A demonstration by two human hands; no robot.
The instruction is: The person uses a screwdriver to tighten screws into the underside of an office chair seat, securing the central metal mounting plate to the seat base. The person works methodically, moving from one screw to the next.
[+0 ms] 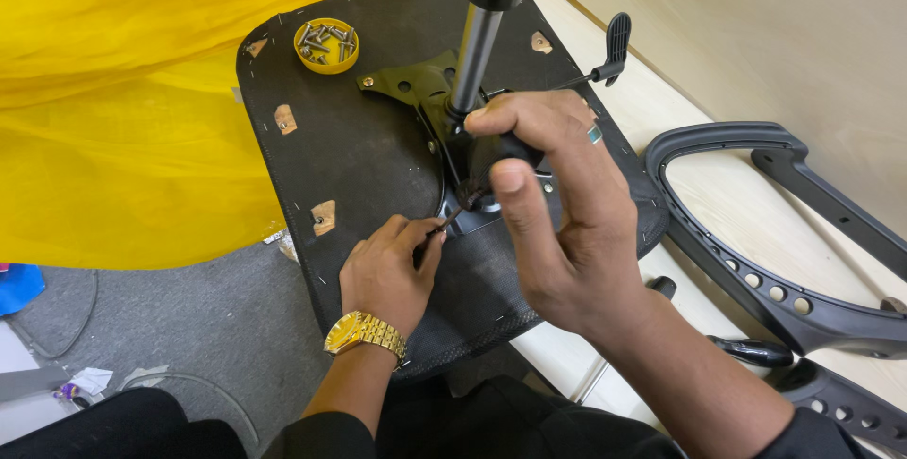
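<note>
2 hands on upturned chair seat, left grip pinching thin tool, right grip clamped on mechanism plate.

Gold metal watch on left wrist, teal-stone ring on right fingers, black sleeves, dark trousers.

bare seat underside at centre left is open. gas cylinder blocks upper centre, yellow screw cap upper left, lever and armrests crowd the right.

Black seat underside, yellow sheet, yellow screw cap, gold watch.
</note>
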